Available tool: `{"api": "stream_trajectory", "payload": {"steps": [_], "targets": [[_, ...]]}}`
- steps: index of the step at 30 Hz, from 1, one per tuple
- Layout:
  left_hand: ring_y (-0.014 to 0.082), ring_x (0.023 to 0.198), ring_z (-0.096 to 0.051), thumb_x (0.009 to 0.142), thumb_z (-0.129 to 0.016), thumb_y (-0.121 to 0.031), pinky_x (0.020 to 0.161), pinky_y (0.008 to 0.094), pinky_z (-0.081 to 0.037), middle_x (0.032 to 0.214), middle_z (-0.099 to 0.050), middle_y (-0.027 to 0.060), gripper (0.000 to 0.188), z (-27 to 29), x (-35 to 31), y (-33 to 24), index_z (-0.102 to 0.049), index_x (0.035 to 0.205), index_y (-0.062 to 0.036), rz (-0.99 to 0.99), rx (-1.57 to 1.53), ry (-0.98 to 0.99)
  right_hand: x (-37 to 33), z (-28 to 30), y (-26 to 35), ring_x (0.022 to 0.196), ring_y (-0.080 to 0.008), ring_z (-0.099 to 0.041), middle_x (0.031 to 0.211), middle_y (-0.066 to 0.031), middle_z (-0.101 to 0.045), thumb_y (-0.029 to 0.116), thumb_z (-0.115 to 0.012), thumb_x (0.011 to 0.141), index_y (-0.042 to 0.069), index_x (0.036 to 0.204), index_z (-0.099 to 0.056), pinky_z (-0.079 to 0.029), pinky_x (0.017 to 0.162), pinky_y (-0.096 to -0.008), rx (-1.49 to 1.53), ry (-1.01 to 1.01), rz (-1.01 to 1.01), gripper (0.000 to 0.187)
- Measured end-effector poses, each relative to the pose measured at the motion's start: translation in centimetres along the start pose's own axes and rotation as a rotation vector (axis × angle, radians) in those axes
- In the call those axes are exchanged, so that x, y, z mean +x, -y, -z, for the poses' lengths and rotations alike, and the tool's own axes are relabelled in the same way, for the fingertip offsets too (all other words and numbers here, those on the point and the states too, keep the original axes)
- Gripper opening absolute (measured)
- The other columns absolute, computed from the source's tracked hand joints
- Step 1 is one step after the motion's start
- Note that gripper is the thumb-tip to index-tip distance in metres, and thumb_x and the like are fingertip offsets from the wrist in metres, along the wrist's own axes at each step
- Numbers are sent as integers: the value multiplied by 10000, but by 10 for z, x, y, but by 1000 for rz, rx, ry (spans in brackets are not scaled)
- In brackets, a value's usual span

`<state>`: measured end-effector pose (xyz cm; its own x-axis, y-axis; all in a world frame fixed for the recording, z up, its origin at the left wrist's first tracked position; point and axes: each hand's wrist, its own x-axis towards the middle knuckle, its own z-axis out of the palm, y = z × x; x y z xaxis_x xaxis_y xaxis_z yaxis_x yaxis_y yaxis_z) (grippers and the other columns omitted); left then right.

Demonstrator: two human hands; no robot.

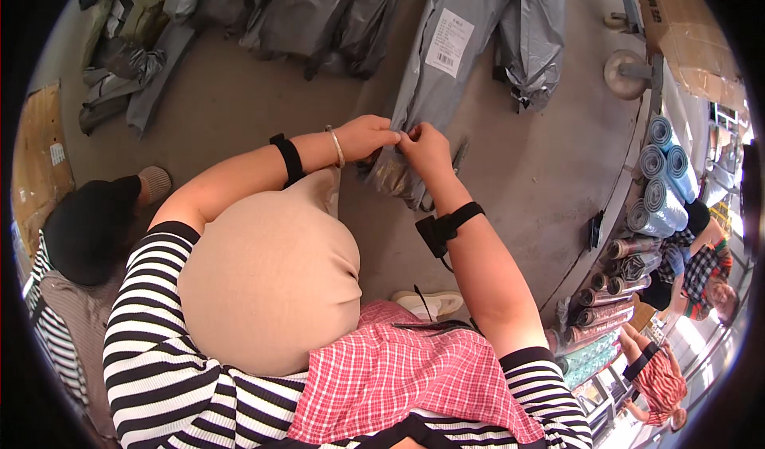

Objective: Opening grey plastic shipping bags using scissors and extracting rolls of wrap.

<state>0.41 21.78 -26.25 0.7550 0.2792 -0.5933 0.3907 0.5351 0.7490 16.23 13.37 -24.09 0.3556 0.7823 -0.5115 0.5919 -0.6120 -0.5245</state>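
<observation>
A long grey plastic-wrapped package (434,90) with a white label stretches away from me. At its near end, my left hand (366,137) pinches the gathered plastic, thumb and fingers together. Close beside it on the right, my right hand (427,150) also has its fingers closed on the plastic. Crumpled, partly clear plastic (394,176) hangs below both hands. A thin dark tool (460,156) shows behind my right wrist; most of it is hidden, so its kind is unclear.
Several grey wrapped packages (307,19) lie along the far side. A brown carton (689,23) and a caster wheel (625,75) stand at the far right. Rolled blue mats (663,174) are stacked at right, near two people. Another person's striped sleeve (60,349) shows at left.
</observation>
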Motion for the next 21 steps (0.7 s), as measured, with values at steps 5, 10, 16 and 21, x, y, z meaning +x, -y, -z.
{"api": "stream_trajectory", "payload": {"steps": [5,10,16,21], "targets": [[110,496,-517,916,-591,-226,462,277,-413,617,-537,11,282,-2,-1,-1,-558,717,-28,-81,179,-105,2,17,0,855,-435,-614,853,-258,-645,275,-569,775,-28,817,-631,-486,776,-478,-90,-6,7,312],[157,469,-558,900,-580,-220,449,303,-439,622,-572,59,290,6,-13,-1,-566,714,2,-3,139,-184,4,38,-49,850,-434,-615,836,-259,-638,281,-533,782,-20,786,-640,-478,794,-494,-133,-188,-112,320],[199,503,-580,887,-571,-207,463,340,-460,631,-576,83,250,25,-5,11,-578,744,-2,133,233,-284,22,57,-108,906,-418,-609,900,-256,-636,282,-542,797,-9,859,-638,-477,817,-474,-213,-114,-181,313],[253,799,-625,821,-661,-241,715,378,-494,758,-616,92,191,11,-20,-31,-621,812,-54,-709,954,-699,-1,53,-26,952,-377,-606,1021,-194,-626,182,-589,838,61,1065,-587,-489,810,-446,-43,-467,206,257]]}}
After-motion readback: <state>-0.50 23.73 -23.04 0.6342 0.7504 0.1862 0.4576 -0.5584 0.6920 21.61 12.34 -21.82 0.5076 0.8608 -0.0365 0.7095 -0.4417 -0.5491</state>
